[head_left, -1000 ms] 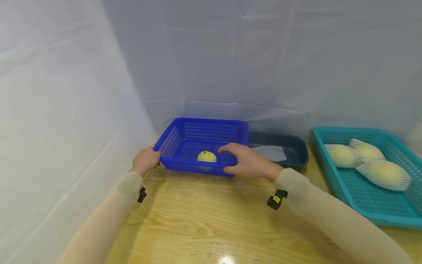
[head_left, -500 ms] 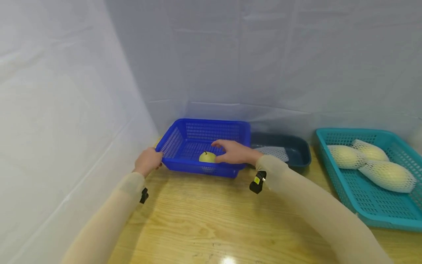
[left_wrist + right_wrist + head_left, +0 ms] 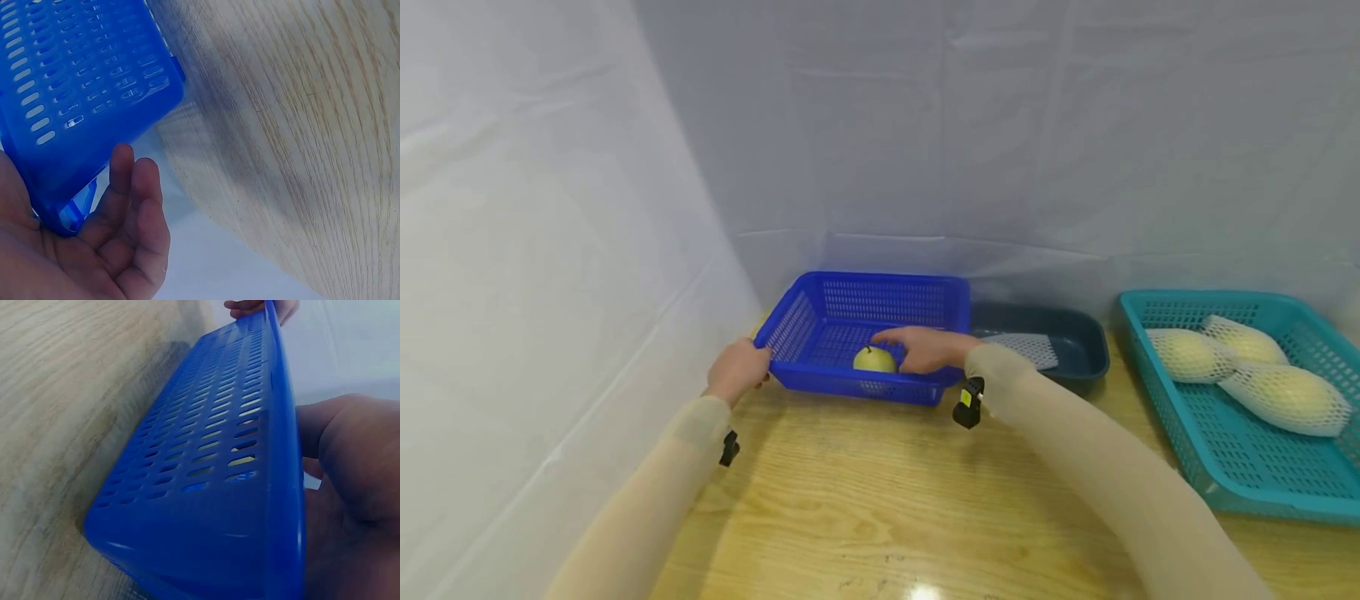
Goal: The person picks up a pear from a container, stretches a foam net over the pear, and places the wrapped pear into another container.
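Observation:
A blue plastic basket stands on the table with its front side towards me. My left hand grips its front left corner; in the left wrist view the fingers curl under the rim. One yellow-green pear with a dark stem sits inside the basket near the front wall. My right hand reaches over the front rim, its fingers curled round the pear's back and the thumb at its right side. From the right wrist, the basket wall hides most of the pear, and yellow shows through the slots.
Right of the blue basket is a dark teal tray holding a white foam net. A larger teal basket at the right holds several yellow fruits in foam nets. White sheeting walls the back and left.
My right hand has moved left and down into the blue basket, from beside the pear to round it. My left hand has stayed on the basket's corner.

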Tool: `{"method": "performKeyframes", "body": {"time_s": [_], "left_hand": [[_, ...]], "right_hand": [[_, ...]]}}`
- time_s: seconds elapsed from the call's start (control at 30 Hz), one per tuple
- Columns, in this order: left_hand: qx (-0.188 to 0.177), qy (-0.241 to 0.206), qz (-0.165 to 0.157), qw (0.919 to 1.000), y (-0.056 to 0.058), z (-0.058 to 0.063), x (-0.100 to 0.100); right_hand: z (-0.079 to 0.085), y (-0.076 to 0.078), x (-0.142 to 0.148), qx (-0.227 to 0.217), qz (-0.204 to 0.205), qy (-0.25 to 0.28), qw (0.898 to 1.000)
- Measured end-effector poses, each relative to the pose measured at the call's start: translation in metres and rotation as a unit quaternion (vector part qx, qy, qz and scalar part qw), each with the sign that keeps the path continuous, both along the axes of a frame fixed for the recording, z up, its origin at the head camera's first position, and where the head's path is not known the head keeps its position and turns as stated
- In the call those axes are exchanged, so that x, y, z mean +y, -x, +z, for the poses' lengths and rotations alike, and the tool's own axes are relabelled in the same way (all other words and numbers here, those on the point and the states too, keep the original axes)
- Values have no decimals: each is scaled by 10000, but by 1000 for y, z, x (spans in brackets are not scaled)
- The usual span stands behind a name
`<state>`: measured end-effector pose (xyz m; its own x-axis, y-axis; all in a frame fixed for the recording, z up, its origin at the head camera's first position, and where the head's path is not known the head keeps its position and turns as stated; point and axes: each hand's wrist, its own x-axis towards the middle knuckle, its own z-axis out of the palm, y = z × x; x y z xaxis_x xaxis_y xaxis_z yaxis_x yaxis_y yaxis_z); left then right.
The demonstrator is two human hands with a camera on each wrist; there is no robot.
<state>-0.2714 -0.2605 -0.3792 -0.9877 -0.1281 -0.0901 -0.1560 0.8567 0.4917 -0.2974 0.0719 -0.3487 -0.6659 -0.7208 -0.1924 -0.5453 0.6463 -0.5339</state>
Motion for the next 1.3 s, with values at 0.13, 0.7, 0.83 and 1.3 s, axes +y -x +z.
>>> {"method": "performKeyframes", "body": {"time_s": [0.13, 0.7, 0.83, 1.3], "left_hand": [[-26, -54, -13, 10000, 0, -1, -1], [28, -106, 90, 9999, -7, -1, -1], [74, -105, 101, 9999, -6, -2, 1], [122, -4, 136, 9998, -5, 1, 2]], "right_hand": [[2, 3, -4, 17, 159, -56, 9999], [-5, 13, -15, 649, 703, -533, 9940], [-4, 13, -15, 686, 759, -645, 9927], [-13, 15, -10, 380, 167, -453, 9981]]}}
